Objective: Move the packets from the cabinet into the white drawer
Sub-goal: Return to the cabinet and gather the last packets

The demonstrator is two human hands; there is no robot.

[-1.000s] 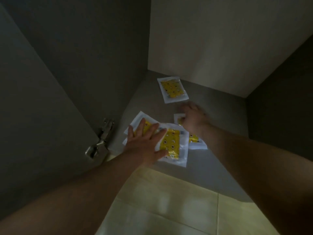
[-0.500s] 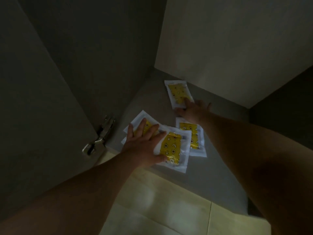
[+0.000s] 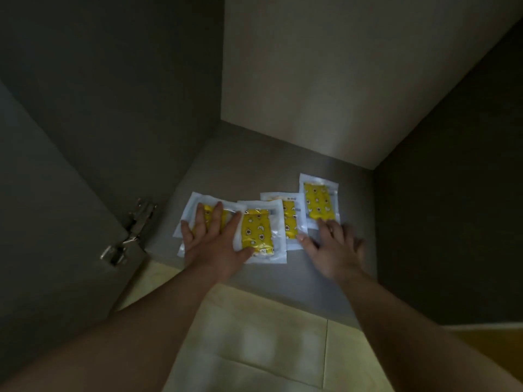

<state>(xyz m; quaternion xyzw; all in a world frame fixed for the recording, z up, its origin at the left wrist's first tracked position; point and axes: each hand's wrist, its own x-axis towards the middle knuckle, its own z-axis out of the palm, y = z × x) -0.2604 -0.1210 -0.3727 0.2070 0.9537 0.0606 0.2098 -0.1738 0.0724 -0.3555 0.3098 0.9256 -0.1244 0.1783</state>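
Hinge [image 3: 128, 232], seemingly steel, left of packets [image 3: 257, 233]

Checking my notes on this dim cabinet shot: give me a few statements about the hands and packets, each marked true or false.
1. The left hand lies flat on the leftmost packet. True.
2. The right hand holds the rightmost packet up in the air. False: the packet lies on the cabinet floor, with fingers touching its near edge.
3. The rightmost packet shows yellow contents. True.
4. The cabinet door is closed. False: it stands open at left, its hinge exposed.
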